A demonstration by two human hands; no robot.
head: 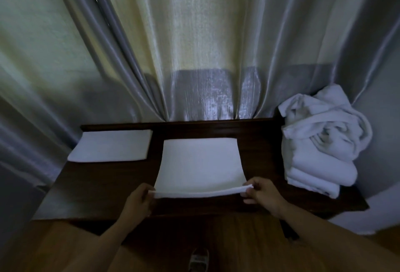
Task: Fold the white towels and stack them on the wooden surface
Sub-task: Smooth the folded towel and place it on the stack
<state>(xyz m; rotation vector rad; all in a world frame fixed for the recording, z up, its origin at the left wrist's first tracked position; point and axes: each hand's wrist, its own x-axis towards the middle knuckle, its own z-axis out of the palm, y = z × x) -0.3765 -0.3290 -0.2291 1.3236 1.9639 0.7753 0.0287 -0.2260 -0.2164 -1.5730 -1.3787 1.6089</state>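
A white towel (199,163) lies spread in the middle of the dark wooden table (104,180), folded into a rough square. Its near edge is lifted a little off the wood. My left hand (136,201) pinches the near left corner and my right hand (263,195) pinches the near right corner. A folded white towel (111,148) lies flat at the table's back left. At the right end sits a heap of crumpled white towels (320,139), with a few folded layers under it.
A pale curtain (194,55) hangs right behind the table's back edge. The wooden floor (65,248) shows below the table's front edge, with a shoe (198,258) near the bottom centre.
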